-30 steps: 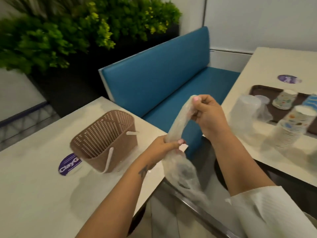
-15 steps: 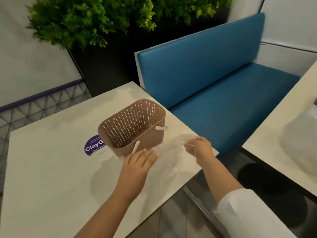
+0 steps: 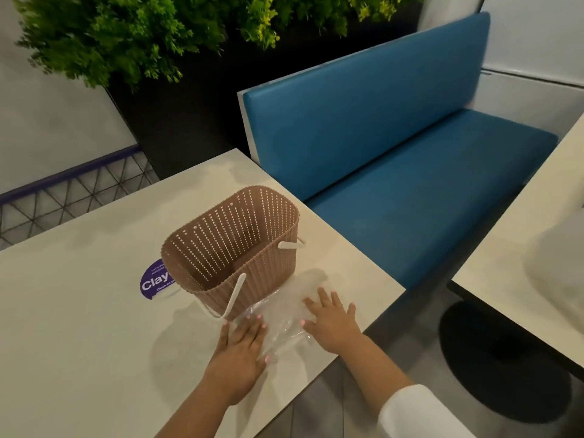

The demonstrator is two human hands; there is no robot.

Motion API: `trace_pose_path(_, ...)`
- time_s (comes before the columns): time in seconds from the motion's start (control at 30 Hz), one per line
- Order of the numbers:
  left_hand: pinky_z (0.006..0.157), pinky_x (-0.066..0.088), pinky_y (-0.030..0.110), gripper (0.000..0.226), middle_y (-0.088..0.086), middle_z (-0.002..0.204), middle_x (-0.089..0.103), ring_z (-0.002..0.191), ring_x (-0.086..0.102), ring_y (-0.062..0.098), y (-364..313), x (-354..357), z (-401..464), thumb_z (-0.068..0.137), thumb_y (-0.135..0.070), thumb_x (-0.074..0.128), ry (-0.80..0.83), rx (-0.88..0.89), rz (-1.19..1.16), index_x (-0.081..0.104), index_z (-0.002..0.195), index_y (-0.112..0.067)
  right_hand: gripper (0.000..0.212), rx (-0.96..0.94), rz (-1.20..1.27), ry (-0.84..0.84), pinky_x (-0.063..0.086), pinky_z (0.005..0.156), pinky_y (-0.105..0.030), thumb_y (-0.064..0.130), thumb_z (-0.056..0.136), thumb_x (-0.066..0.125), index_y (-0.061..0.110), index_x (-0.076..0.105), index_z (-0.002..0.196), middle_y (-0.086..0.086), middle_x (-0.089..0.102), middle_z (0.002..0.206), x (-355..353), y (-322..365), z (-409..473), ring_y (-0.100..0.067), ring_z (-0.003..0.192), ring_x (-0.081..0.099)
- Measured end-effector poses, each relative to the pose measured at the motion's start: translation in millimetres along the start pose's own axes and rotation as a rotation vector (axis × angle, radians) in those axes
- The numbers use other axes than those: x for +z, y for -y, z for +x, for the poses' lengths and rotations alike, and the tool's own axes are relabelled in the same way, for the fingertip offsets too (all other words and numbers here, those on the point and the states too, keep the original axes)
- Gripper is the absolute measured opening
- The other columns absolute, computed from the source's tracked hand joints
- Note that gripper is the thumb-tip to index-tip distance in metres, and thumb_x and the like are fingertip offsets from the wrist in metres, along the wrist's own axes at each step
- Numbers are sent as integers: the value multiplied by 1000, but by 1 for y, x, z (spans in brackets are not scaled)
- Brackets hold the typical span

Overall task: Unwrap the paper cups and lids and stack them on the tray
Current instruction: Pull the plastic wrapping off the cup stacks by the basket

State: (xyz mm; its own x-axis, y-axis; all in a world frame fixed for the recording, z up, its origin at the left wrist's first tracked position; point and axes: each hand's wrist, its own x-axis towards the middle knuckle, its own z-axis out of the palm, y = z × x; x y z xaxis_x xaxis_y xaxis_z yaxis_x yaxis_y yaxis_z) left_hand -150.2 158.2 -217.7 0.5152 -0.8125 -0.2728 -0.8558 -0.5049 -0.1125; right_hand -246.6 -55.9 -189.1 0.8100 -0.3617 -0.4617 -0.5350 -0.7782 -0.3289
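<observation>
Both hands are laid flat, palms down, fingers spread, on a clear wrapper (image 3: 286, 314) spread on the table (image 3: 79, 343). Left hand (image 3: 241, 349) is pressed on the wrapper's near-left part, fingertips just short of the basket (image 3: 234, 251). Right hand (image 3: 331, 322) is pressed on the wrapper's right part, close to the table's right edge. Nothing is gripped by either hand; the plastic is only held down under open palms. The hands are kept apart, with crumpled film showing between them.

The wrapper is seen lying flat against the basket's near side, touching its base; whether anything is left inside it cannot be told, since the film is see-through and glare-washed.

The basket is brown, perforated, upright, with white handles, one hanging over its near wall. A purple round sticker (image 3: 155, 282) is partly hidden behind the basket's left corner.

A white sleeve (image 3: 417, 412) is seen on the right forearm at the bottom edge; the left forearm is bare.

A blue bench (image 3: 395, 159) is set beyond the table, with green plants (image 3: 142, 36) behind it at top. A second table (image 3: 505, 263) is cut off at the right edge, well apart from the first across a gap of floor. No cups, lids or tray are shown in this view; a pale blurred shape on the second table's right part is too soft to identify.
</observation>
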Motion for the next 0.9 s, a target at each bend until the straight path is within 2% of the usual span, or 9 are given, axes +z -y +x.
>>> trace_pose_path(0.1,109,26,51,58,-5,117,69,124,54,18,-5,-16,3,83,-51,32,48,-14,13,74,111,-21,45,-21,140,-183,1,116,-54,40,99,40,35,36,144,-3,13,161,-17,7,-4,-25,148,10)
trace_pose_path(0.23,115,20,47,71,-10,140,50,135,42,10,-15,-48,2,86,-53,43,-43,-100,-66,29,148,-22,33,-86,315,-412,25,113,-35,27,95,50,27,60,126,0,45,146,-47,15,-21,-18,133,41)
trace_pose_path(0.37,73,55,46,69,-2,100,69,87,70,19,-20,-69,-5,68,-74,37,-29,-46,-106,73,97,-23,32,-99,398,-508,38,98,-28,25,95,51,22,60,126,2,58,131,-77,16,-47,-19,119,50)
trace_pose_path(0.4,76,54,46,73,0,106,68,93,68,21,-22,-74,-4,67,-78,31,-19,-54,-103,74,95,-26,32,-91,413,-533,40,97,-29,26,95,51,23,59,126,2,59,129,-83,16,-54,-19,118,51)
trace_pose_path(0.5,104,35,36,89,-6,145,42,131,43,14,-32,-89,-6,69,-83,18,-46,-71,-101,51,131,-29,31,-64,450,-613,42,96,-31,28,96,50,25,57,127,2,58,129,-99,10,-75,-17,118,51)
trace_pose_path(0.63,89,44,29,49,-7,126,56,114,55,12,-47,-122,-7,81,-60,43,-72,-131,-208,43,117,-26,32,-14,504,-694,43,94,-31,29,97,50,25,54,128,4,58,129,-111,-3,-101,-16,116,54)
trace_pose_path(0.73,88,44,37,34,5,117,48,108,53,25,-62,-146,-2,82,-36,55,-132,-205,-243,40,106,-17,32,40,538,-747,45,94,-32,28,97,51,26,54,128,5,60,127,-115,-17,-118,-15,114,56)
trace_pose_path(0.83,70,49,48,39,18,96,50,88,55,40,-80,-164,10,63,-8,74,-298,-131,-261,50,94,-4,31,82,583,-825,45,91,-30,26,96,52,26,54,127,6,61,124,-117,-34,-136,-14,111,58)
trace_pose_path(0.9,70,51,49,48,21,106,52,96,54,42,-101,-178,18,64,-4,74,-366,-57,-307,55,108,-1,29,114,629,-886,46,89,-28,25,96,52,26,55,125,7,62,121,-119,-49,-147,-13,109,59)
